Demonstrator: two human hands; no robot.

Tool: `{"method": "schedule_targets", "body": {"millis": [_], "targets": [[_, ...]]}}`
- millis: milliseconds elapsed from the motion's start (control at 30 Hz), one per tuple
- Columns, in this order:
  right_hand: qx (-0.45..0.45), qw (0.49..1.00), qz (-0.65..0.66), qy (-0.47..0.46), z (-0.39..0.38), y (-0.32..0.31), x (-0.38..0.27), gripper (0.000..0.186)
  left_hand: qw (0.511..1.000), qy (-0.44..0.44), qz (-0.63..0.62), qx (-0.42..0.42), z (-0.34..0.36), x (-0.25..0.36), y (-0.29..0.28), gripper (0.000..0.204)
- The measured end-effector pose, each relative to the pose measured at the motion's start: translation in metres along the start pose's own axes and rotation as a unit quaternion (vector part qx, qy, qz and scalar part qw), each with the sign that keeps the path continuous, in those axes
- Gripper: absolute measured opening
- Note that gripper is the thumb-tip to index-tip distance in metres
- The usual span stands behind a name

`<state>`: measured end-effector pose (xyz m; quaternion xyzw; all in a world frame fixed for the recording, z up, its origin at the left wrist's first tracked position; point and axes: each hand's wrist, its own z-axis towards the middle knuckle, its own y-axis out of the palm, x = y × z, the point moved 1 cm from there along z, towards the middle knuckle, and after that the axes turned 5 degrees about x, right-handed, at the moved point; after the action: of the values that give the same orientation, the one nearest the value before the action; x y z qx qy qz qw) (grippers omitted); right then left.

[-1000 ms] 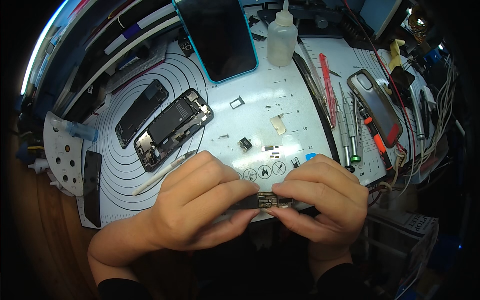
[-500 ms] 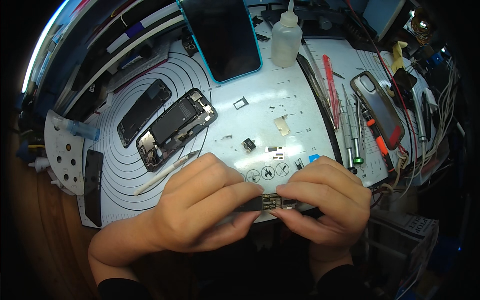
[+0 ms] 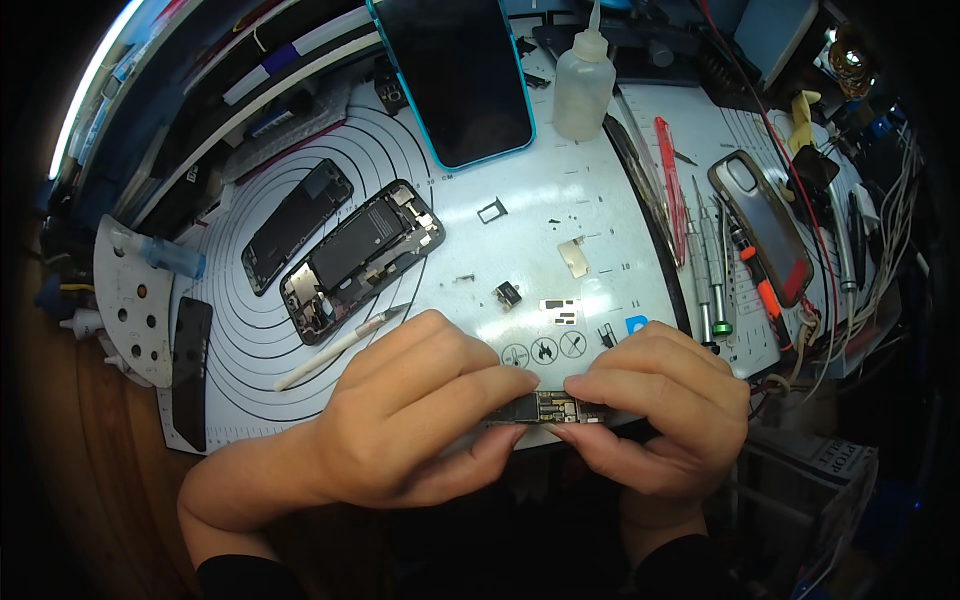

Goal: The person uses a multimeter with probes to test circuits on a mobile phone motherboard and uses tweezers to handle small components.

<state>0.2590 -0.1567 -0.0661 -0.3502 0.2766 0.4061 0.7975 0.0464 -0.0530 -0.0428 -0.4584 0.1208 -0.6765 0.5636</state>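
Observation:
Between my two hands, at the mat's near edge, is a small phone logic board (image 3: 556,407), dark on its left part and with gold and silver parts in the middle. My left hand (image 3: 425,410) pinches its left end between thumb and fingers. The right end is pinched the same way by my right hand (image 3: 660,405). Fingers cover both ends of the board. Beyond my left hand lie a white-handled craft knife (image 3: 340,348) and an opened phone body (image 3: 362,262). A small black camera module (image 3: 508,295) rests on the mat ahead of the board.
A phone screen (image 3: 298,227) and a dark flat panel (image 3: 189,375) lie at left. At the back stand a blue-cased phone (image 3: 460,85) and a squeeze bottle (image 3: 584,88). A SIM tray (image 3: 492,210) lies mid-mat. Screwdrivers (image 3: 760,290) and a phone case (image 3: 762,225) are at right.
The board now shows slightly more of its middle, as my fingers sit a little farther apart. The whole scene has shifted slightly to the right in view.

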Motion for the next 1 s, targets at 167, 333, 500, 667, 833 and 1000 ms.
{"method": "schedule_targets", "body": {"millis": [167, 333, 500, 667, 833, 1000], "targets": [[-0.005, 1.000, 0.005, 0.001, 0.0005, -0.0002, 0.0005, 0.026, 1.000, -0.007, 0.005, -0.010, -0.0014, 0.0008, -0.0007, 0.034], [-0.012, 1.000, 0.015, 0.006, 0.0008, -0.0014, 0.0002, 0.025, 1.000, -0.005, 0.009, -0.014, -0.0013, 0.0007, -0.0005, 0.034], [-0.014, 1.000, 0.015, 0.006, 0.0010, -0.0023, 0.0001, 0.025, 1.000, -0.006, 0.010, -0.016, -0.0011, 0.0010, -0.0007, 0.035], [-0.013, 1.000, 0.015, 0.007, 0.0007, -0.0018, -0.0004, 0.025, 1.000, -0.008, 0.009, -0.015, -0.0019, 0.0007, -0.0001, 0.035], [-0.012, 1.000, 0.014, 0.002, 0.0022, -0.0022, -0.0010, 0.027, 1.000, -0.008, 0.008, -0.013, -0.0014, 0.0015, -0.0007, 0.035], [-0.012, 1.000, 0.019, -0.003, 0.0020, -0.0031, -0.0004, 0.029, 1.000, -0.004, 0.006, -0.004, -0.0008, 0.0021, -0.0006, 0.037]]}}
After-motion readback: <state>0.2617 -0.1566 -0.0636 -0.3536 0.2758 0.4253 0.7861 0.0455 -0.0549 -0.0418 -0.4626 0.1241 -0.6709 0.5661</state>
